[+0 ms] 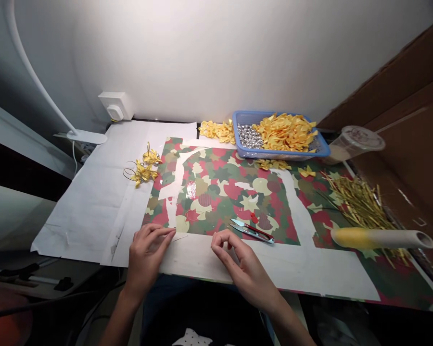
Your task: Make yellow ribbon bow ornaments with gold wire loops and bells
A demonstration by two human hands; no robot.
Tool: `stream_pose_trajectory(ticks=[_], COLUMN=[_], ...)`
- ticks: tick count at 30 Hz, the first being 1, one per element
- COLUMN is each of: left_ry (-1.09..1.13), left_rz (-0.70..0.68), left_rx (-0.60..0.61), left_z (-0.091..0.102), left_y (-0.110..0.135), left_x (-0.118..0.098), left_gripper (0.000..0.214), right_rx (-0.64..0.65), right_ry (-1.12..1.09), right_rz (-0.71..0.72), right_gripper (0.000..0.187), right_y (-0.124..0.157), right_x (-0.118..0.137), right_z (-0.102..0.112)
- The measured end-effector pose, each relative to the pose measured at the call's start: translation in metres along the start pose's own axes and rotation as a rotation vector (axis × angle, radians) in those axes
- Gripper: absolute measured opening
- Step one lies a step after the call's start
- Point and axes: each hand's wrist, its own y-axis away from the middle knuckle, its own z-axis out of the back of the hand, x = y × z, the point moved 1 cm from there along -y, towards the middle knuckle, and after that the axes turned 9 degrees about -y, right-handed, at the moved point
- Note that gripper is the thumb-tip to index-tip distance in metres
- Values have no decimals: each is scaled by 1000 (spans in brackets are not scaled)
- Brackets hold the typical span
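My left hand (146, 254) rests at the near edge of a camouflage-patterned sheet (216, 192), and a thin pale line (180, 237) runs from its fingertips. It is too faint to say if it is held. My right hand (236, 262) curls its thumb and fingers close together, with nothing clearly between them. Just beyond it lie red-handled thread snips (252, 230). Yellow ribbon bows on wire loops (142, 168) sit further left, beyond my left hand.
A blue tray (243, 139) holds silver beads and yellow ribbon pieces, with more ribbon beside it. Gold strips (357, 202) lie at the right, under a yellow-taped cardboard tube (380, 238). A toppled plastic cup (355, 143), white paper (82, 206) and a lamp base (86, 137) surround the sheet.
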Motion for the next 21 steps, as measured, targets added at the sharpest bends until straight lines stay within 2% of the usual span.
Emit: stream_pose_trajectory(ticks=[2,6,8,16,21], left_ry=[52,121,123,167,178], left_rz=[-37,-332,-406,-447,-425], left_rx=[-10,86,111,143,146], left_z=[6,10,8,0,0], left_y=[0,4,5,3,3], left_x=[-9,-30,-35,-44,-49], left_gripper=[9,20,22,4,6], right_rx=[10,50,70,115,138], right_ry=[5,17,26,58,93], right_rz=[7,46,69,66,96], right_gripper=[20,16,15,13,12], right_y=[0,2,3,7,9], right_x=[0,4,6,6,7], right_z=[0,-2,-3,0,1])
